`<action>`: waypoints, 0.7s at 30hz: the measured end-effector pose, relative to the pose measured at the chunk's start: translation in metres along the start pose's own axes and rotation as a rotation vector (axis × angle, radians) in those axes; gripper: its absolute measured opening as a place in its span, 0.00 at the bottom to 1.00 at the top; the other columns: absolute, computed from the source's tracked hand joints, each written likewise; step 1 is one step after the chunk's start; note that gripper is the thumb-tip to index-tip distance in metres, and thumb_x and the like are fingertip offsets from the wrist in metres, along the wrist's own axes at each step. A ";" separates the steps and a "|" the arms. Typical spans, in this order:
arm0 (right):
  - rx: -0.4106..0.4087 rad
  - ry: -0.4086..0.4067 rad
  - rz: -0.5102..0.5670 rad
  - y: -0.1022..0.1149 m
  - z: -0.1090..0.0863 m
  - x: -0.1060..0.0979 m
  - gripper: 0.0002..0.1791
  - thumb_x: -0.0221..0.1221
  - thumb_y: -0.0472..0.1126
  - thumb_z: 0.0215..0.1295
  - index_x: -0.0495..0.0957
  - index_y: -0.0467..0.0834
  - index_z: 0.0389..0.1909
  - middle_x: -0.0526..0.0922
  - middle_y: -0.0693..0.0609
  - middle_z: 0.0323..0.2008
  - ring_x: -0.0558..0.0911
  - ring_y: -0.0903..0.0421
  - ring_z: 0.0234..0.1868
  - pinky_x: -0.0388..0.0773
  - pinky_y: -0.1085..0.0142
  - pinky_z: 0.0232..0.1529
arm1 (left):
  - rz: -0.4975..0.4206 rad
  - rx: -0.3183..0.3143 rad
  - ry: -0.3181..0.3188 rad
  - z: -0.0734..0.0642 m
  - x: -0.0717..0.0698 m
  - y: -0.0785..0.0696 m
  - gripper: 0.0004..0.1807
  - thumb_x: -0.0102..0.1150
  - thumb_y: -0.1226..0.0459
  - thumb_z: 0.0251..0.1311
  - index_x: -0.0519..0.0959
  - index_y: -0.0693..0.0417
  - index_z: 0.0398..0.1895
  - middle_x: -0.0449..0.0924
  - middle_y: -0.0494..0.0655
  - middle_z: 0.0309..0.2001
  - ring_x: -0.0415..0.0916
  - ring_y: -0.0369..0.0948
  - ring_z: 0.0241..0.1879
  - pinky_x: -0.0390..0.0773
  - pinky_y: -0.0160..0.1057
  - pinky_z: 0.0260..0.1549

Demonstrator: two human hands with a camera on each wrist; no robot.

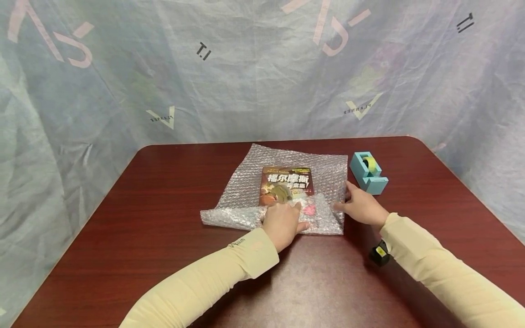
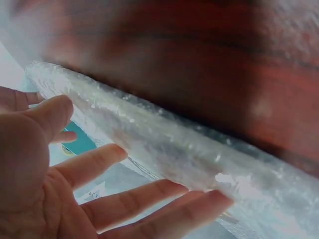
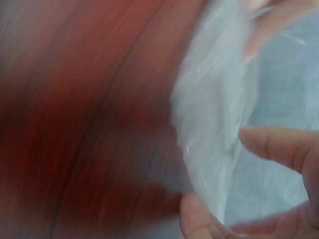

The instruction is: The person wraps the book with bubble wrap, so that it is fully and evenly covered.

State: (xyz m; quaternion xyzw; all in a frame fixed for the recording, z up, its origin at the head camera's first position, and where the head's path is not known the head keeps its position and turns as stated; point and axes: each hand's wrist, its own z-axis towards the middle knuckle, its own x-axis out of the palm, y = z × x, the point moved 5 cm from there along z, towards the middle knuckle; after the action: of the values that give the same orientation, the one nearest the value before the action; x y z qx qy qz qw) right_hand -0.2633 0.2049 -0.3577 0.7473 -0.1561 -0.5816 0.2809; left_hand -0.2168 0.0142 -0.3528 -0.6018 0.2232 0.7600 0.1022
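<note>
A book (image 1: 287,178) with a dark, illustrated cover and large white Chinese characters lies on a sheet of bubble wrap (image 1: 242,187). The wrap's near edge is folded up over the book's lower part, where a pink patch shows through. My left hand (image 1: 281,224) rests on this fold, and in the left wrist view its spread fingers (image 2: 164,194) lie along the rolled wrap (image 2: 164,142). At the sheet's right edge is my right hand (image 1: 365,207). Its thumb and finger stand apart around the wrap's edge (image 3: 214,114) in the blurred right wrist view.
A light blue tape dispenser (image 1: 367,175) with a yellowish roll stands just beyond my right hand. Beside the right sleeve is a small black object with a yellow label (image 1: 380,252). A printed grey cloth (image 1: 254,91) hangs behind the dark red table (image 1: 164,200).
</note>
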 end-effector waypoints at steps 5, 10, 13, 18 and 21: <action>0.134 0.062 0.206 -0.002 0.000 0.007 0.51 0.60 0.45 0.73 0.37 0.20 0.75 0.76 0.28 0.52 0.84 0.41 0.46 0.78 0.44 0.56 | 0.025 -0.008 -0.001 0.000 0.001 -0.001 0.33 0.59 0.35 0.62 0.83 0.47 0.59 0.88 0.44 0.35 0.85 0.42 0.32 0.81 0.36 0.26; 0.147 0.101 0.291 -0.002 -0.003 0.014 0.33 0.61 0.41 0.72 0.60 0.22 0.64 0.80 0.39 0.37 0.81 0.55 0.30 0.85 0.60 0.35 | 0.032 -0.004 0.005 0.000 0.002 -0.002 0.34 0.58 0.35 0.62 0.83 0.47 0.60 0.88 0.44 0.36 0.85 0.42 0.32 0.81 0.35 0.26; 0.122 0.100 0.304 0.000 -0.005 0.016 0.25 0.63 0.40 0.70 0.67 0.27 0.56 0.80 0.44 0.31 0.81 0.57 0.26 0.83 0.63 0.29 | 0.039 -0.005 0.003 0.000 0.001 -0.002 0.34 0.58 0.35 0.62 0.83 0.47 0.60 0.88 0.44 0.36 0.85 0.42 0.32 0.81 0.35 0.26; 0.036 0.080 0.277 0.004 -0.003 0.017 0.13 0.63 0.38 0.69 0.72 0.33 0.42 0.77 0.49 0.24 0.78 0.57 0.25 0.81 0.64 0.28 | 0.020 -0.013 0.004 0.000 0.002 -0.001 0.33 0.59 0.35 0.61 0.83 0.47 0.59 0.88 0.45 0.36 0.84 0.43 0.32 0.81 0.36 0.26; -0.010 0.086 0.303 0.006 -0.002 0.017 0.12 0.62 0.37 0.69 0.75 0.33 0.45 0.77 0.50 0.25 0.78 0.57 0.26 0.82 0.64 0.29 | 0.019 -0.012 0.002 0.000 0.002 -0.001 0.33 0.59 0.36 0.61 0.83 0.48 0.59 0.88 0.45 0.36 0.84 0.43 0.31 0.81 0.36 0.25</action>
State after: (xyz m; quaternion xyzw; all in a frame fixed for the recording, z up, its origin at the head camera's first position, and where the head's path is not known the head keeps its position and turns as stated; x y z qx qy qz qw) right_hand -0.2568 0.1913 -0.3671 0.7380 -0.2520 -0.5009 0.3754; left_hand -0.2171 0.0150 -0.3551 -0.6009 0.2247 0.7617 0.0910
